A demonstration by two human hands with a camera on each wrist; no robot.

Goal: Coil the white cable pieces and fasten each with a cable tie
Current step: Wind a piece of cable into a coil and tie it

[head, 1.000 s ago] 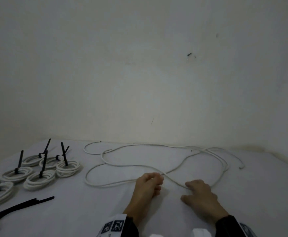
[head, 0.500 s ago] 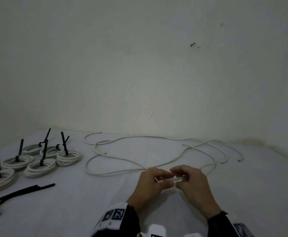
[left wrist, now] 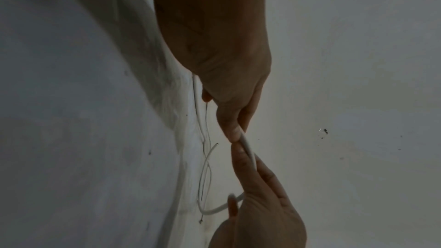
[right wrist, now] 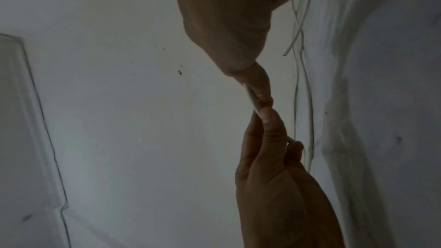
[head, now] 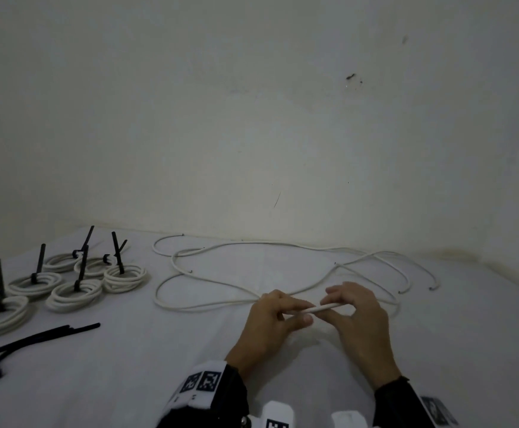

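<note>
Both hands hold one white cable (head: 324,307) just above the white surface, near the front centre. My left hand (head: 303,313) pinches it between thumb and fingers; my right hand (head: 329,304) pinches it right beside, fingertips nearly touching. The left wrist view shows the left hand (left wrist: 235,135) gripping the cable (left wrist: 248,148), with the right hand (left wrist: 255,180) opposite. From the right wrist, the right hand (right wrist: 260,91) pinches the cable (right wrist: 253,101) against the left hand (right wrist: 269,129). Loose white cable pieces (head: 221,276) loop behind the hands towards the wall.
Several coiled white cables (head: 76,293) fastened with upright black ties (head: 40,261) lie at the left. A bundle of loose black cable ties (head: 36,336) lies at the front left. A pale wall (head: 252,118) closes the back of the surface.
Both hands came off the surface and moved together, lifting a stretch of white cable between them. The loose loops behind have shifted and drawn in slightly.
</note>
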